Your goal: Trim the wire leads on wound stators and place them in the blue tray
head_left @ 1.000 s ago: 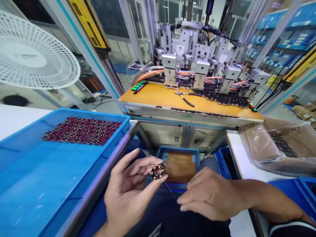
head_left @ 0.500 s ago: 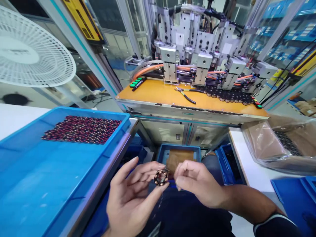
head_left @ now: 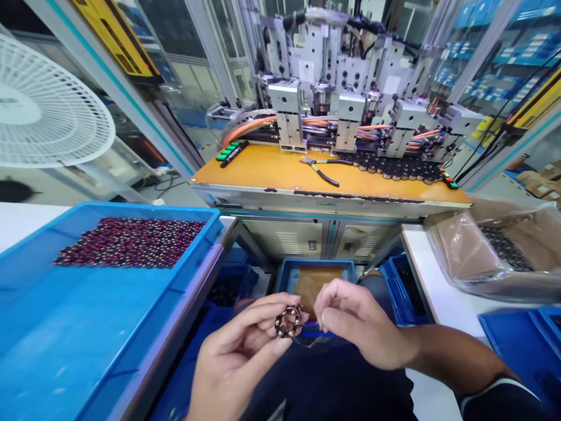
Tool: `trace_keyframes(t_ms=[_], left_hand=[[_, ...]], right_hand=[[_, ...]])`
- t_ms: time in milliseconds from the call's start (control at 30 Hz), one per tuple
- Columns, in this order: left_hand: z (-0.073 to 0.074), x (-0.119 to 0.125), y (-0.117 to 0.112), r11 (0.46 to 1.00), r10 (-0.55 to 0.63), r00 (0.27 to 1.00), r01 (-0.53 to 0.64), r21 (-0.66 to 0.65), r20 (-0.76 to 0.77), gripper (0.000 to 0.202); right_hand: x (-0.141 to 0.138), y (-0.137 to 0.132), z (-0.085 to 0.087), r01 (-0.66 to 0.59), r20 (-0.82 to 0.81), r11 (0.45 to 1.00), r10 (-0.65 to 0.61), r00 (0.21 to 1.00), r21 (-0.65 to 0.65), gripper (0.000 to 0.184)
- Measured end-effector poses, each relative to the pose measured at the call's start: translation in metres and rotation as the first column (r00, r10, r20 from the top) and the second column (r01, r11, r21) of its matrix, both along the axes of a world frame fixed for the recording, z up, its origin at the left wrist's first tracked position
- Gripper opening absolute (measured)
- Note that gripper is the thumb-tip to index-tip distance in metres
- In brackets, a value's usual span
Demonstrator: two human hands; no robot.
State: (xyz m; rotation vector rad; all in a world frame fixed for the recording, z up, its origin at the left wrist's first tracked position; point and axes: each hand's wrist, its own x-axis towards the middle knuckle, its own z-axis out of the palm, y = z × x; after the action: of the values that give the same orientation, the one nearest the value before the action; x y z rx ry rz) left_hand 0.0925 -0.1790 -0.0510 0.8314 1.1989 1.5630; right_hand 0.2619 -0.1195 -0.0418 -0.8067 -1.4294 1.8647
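Observation:
My left hand pinches a small round wound coil part with copper windings, thumb under it and fingers over it, low in the middle of the view. My right hand is just right of the part, its fingers curled and its fingertips pinched together close to the part's edge. A thin wire trails from the part below the right fingertips. Whether the right fingers grip that wire is unclear. Both hands hover over my lap.
A big blue tray at left holds a layer of small dark red parts. Ahead stands a machine on an orange bench with pliers. A plastic bag lies right, a small blue bin below, a white fan far left.
My right hand rose from a flat, low pose and came in to the part with pinched fingertips. My left fingers closed round the part. The view shifted slightly right.

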Motion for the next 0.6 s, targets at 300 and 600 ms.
trace_keyframes(t_ms=[300,600], left_hand=[[0.0,0.002,0.002,0.989,-0.089,0.996,0.092,-0.111,0.03,0.028],[0.007,-0.006,-0.001,0.972,-0.192,0.981,0.193,-0.132,0.024,0.027]], right_hand=[[-0.001,0.014,0.02,-0.095,0.193,0.985,0.066,0.979,0.143,0.036],[0.015,0.033,0.039,-0.34,0.305,0.938,0.341,0.889,-0.058,0.036]])
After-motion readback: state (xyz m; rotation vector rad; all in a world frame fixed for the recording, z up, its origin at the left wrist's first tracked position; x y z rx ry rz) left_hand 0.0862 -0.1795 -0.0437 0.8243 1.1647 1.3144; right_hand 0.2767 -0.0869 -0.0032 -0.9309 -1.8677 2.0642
